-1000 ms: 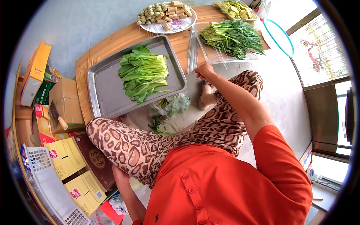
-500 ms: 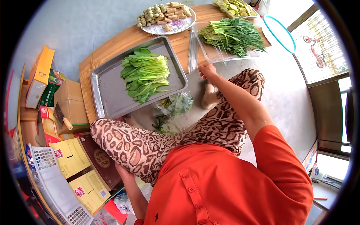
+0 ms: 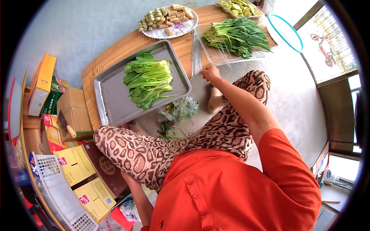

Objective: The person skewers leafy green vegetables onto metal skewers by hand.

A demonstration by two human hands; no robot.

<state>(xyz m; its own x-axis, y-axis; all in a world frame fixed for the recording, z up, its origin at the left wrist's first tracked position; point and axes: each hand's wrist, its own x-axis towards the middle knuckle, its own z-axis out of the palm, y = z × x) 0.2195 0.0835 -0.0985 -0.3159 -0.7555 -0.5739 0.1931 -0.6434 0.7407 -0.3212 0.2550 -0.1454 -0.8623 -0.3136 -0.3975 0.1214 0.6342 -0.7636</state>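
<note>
My right hand (image 3: 211, 73) is at the table's front edge, beside the near ends of a bundle of thin skewers (image 3: 196, 56). Its fingers are bent together, and what they pinch, if anything, is too small to make out. My left hand (image 3: 130, 180) is down by my left thigh, its fingers hidden by the patterned trouser leg. Leafy greens (image 3: 148, 81) lie in a row in a grey metal tray (image 3: 111, 102) left of the skewers. To their right, a clear plastic tray (image 3: 217, 59) holds a pile of long green stalks (image 3: 239, 36).
A plate (image 3: 189, 27) of skewered food and a tray of sliced vegetables (image 3: 241, 7) sit farther back on the wooden table (image 3: 127, 44). A plastic bag with greens (image 3: 181, 109) lies on the floor. Boxes (image 3: 75, 109) and a cleaver (image 3: 65, 125) are at my left.
The view has shifted slightly. My right hand stays by the skewers' near ends with a small change in its fingers. The greens and trays have not moved.
</note>
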